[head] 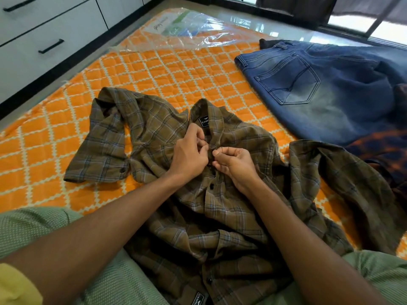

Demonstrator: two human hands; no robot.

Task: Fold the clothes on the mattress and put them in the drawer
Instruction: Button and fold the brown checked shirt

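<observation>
At the centre of the frame, the left hand [189, 150] and the right hand [233, 165] meet on the front of a brown checked shirt [231, 201], just below its collar. The fingers of both hands are curled and pinch the cloth at the button strip, thumbs and fingertips almost touching each other. Whether a button is between them cannot be told.

The shirt lies rumpled on the orange quilted mattress [167, 69]. One sleeve runs out to the left of the frame, its cuff lying short of the mattress's left edge; the other sleeve spreads to the right, close beside a pair of blue jeans [326, 91]. The shirt's lower part drapes over the person's lap at the bottom of the frame.

The jeans lie flat at the upper right, back pocket up, partly over a dark orange-patterned cloth [383, 150] at the right edge. A wide stretch of bare mattress lies above the shirt. White drawers [50, 25] with black handles stand at the upper left, beside the mattress edge.
</observation>
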